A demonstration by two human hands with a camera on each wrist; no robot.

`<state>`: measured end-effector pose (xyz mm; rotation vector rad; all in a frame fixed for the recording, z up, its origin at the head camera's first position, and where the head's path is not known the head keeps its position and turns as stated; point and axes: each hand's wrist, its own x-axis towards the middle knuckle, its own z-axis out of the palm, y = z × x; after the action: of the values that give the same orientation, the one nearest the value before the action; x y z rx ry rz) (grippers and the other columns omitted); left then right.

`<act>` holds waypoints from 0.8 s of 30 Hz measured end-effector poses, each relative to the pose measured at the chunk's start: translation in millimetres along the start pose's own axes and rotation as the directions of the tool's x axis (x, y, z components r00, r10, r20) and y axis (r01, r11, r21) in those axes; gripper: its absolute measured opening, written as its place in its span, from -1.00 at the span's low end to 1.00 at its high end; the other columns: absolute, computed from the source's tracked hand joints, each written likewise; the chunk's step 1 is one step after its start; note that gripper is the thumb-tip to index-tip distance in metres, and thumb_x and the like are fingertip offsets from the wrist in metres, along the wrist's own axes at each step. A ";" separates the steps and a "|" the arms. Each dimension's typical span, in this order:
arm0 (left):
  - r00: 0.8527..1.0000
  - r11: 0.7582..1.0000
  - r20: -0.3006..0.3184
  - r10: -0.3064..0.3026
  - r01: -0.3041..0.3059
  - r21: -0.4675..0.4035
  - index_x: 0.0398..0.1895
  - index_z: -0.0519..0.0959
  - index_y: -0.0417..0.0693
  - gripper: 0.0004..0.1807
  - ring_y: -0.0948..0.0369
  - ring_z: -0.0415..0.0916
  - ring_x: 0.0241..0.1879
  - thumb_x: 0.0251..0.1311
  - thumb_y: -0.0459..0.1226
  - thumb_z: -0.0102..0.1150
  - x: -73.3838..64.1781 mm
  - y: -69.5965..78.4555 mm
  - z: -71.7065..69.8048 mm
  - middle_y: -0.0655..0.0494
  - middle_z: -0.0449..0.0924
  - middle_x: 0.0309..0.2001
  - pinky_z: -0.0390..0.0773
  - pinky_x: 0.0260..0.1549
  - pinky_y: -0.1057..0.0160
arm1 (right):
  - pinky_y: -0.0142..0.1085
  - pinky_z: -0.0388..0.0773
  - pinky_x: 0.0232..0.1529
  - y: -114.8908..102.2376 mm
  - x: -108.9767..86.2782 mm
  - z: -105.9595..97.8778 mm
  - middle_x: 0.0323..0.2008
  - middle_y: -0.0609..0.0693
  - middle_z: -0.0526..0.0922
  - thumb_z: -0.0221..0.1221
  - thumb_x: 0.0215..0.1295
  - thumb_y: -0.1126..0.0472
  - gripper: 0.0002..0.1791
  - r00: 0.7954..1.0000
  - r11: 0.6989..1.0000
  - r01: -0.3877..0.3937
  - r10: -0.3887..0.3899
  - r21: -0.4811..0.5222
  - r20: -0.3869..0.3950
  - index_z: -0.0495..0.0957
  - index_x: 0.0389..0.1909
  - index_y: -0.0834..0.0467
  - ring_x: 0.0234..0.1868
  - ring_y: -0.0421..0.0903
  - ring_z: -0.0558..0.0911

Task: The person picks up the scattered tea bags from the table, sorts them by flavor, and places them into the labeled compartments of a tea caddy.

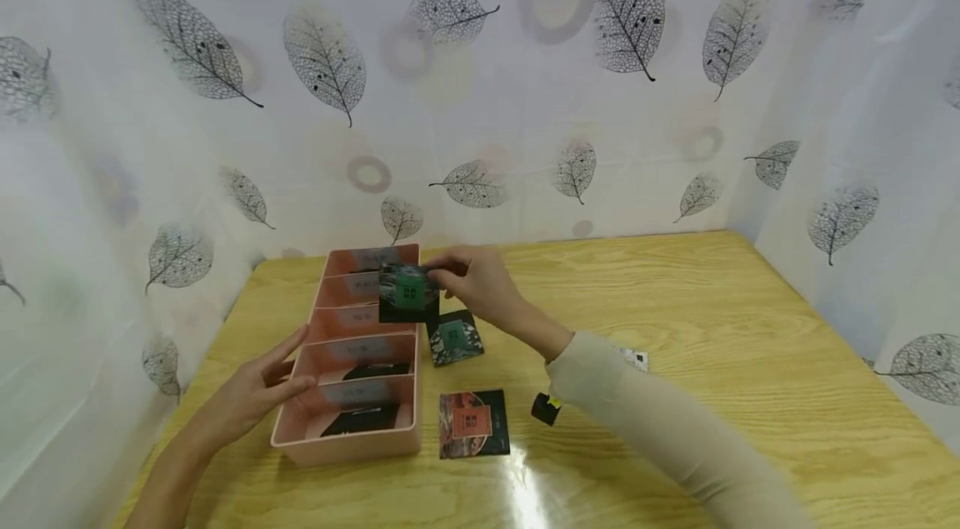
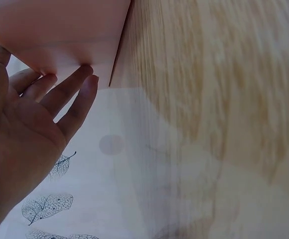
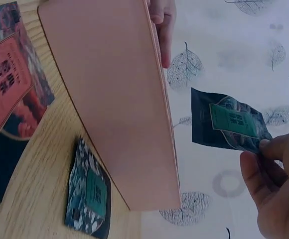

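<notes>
My right hand [image 1: 480,287] pinches a dark sachet with a green label [image 1: 408,293] by its corner, held up over the right side of a pink divided box [image 1: 300,456]. In the right wrist view, thumb and fingertips meet at the corner of the sachet [image 3: 229,122], beyond the box wall. My left hand [image 1: 243,396] holds the box's left side, thumb over the rim. The left wrist view shows the fingers of that hand [image 2: 40,109] against the outer wall [image 2: 65,30]. Dark sachets [image 1: 363,419] lie in some compartments, each with a pale label strip.
Right of the box lie another green-labelled sachet [image 1: 454,337] and a red-labelled sachet [image 1: 474,424]. A small black piece with yellow [image 1: 546,409] and a whitish patterned piece [image 1: 636,358] lie by the right sleeve. Leaf-printed curtains [image 1: 480,96] surround the wooden table [image 1: 675,296].
</notes>
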<state>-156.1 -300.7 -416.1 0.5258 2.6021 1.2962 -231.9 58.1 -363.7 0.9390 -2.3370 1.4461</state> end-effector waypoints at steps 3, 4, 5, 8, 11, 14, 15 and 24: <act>1.000 1.000 0.005 0.000 0.000 -0.003 0.69 -0.06 -0.12 -0.16 -0.44 0.30 0.34 0.53 -0.20 0.15 0.1 0.1 0.0 -0.43 -0.03 0.56 0.60 0.06 -0.04 | -0.39 0.62 -0.37 -4.0 4.6 12.9 -0.25 0.09 0.72 0.26 0.43 0.40 -0.84 0.997 0.997 0.067 -0.068 -0.027 -0.042 0.75 -0.07 0.28 -0.43 -0.01 0.70; 1.000 1.000 0.006 0.000 0.000 -0.005 0.69 -0.06 -0.12 -0.17 -0.44 0.30 0.34 0.53 -0.20 0.15 0.1 0.1 0.0 -0.44 -0.03 0.56 0.61 0.06 -0.02 | -0.41 0.61 -0.36 -5.1 5.9 17.2 -0.26 0.08 0.72 0.26 0.42 0.40 -0.85 0.995 0.995 0.086 -0.088 -0.039 -0.054 0.76 -0.08 0.28 -0.42 -0.03 0.69; 1.000 1.000 0.007 -0.002 0.002 -0.006 0.69 -0.06 -0.12 -0.17 -0.44 0.30 0.34 0.54 -0.20 0.14 0.0 0.1 -0.1 -0.44 -0.03 0.56 0.61 0.05 -0.01 | -0.42 0.60 -0.35 -6.1 6.9 21.6 -0.26 0.07 0.71 0.27 0.41 0.42 -0.85 0.992 0.993 0.107 -0.110 -0.053 -0.063 0.76 -0.10 0.28 -0.40 -0.05 0.69; 1.000 1.000 0.007 -0.007 0.007 -0.007 0.69 -0.06 -0.12 -0.17 -0.43 0.30 0.34 0.54 -0.20 0.14 0.3 0.3 -0.2 -0.45 -0.03 0.56 0.61 0.05 -0.01 | -0.46 0.59 -0.29 -7.9 8.6 34.1 -0.25 0.06 0.72 0.27 0.38 0.45 -0.86 0.982 0.981 0.164 -0.172 -0.103 -0.075 0.77 -0.16 0.27 -0.36 -0.13 0.65; 1.000 1.000 0.006 -0.013 0.013 -0.001 0.69 -0.06 -0.11 -0.16 -0.44 0.28 0.35 0.53 -0.18 0.15 0.7 0.7 -0.5 -0.44 -0.03 0.56 0.61 0.05 -0.04 | -0.48 0.55 -0.26 -8.3 7.7 45.4 -0.25 0.07 0.70 0.27 0.34 0.49 -0.86 0.974 0.966 0.213 -0.223 -0.148 -0.050 0.75 -0.21 0.28 -0.31 -0.15 0.62; 1.000 1.000 0.007 -0.009 0.009 -0.001 0.69 -0.06 -0.12 -0.16 -0.44 0.28 0.35 0.53 -0.19 0.16 0.6 0.7 -0.3 -0.44 -0.02 0.56 0.61 0.04 -0.02 | -0.51 0.50 -0.27 -6.4 4.3 55.6 -0.26 0.09 0.67 0.25 0.32 0.51 -0.87 0.966 0.949 0.254 -0.258 -0.186 0.002 0.72 -0.23 0.29 -0.29 -0.15 0.59; 1.000 1.000 0.006 -0.007 0.007 0.000 0.69 -0.06 -0.12 -0.16 -0.45 0.28 0.35 0.53 -0.19 0.16 0.4 0.6 -0.1 -0.43 -0.02 0.56 0.61 0.05 -0.03 | -0.53 0.50 -0.27 -4.5 2.9 58.8 -0.26 0.09 0.66 0.25 0.32 0.52 -0.88 0.961 0.940 0.275 -0.276 -0.204 0.025 0.71 -0.23 0.29 -0.29 -0.14 0.60; 1.000 1.000 -0.001 0.010 -0.010 -0.008 0.69 -0.06 -0.10 -0.16 -0.43 0.30 0.34 0.52 -0.22 0.17 0.5 -1.8 0.8 -0.44 0.00 0.55 0.59 0.05 0.06 | -0.48 0.58 -0.17 5.8 -10.2 74.3 -0.23 0.03 0.61 0.23 0.40 0.44 -0.93 0.914 0.834 0.399 -0.329 -0.382 0.237 0.65 -0.25 0.24 -0.21 -0.13 0.66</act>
<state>-156.7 -300.9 -418.0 0.5383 2.5974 1.3091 -218.2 -0.5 -409.0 1.3142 -2.2712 0.6952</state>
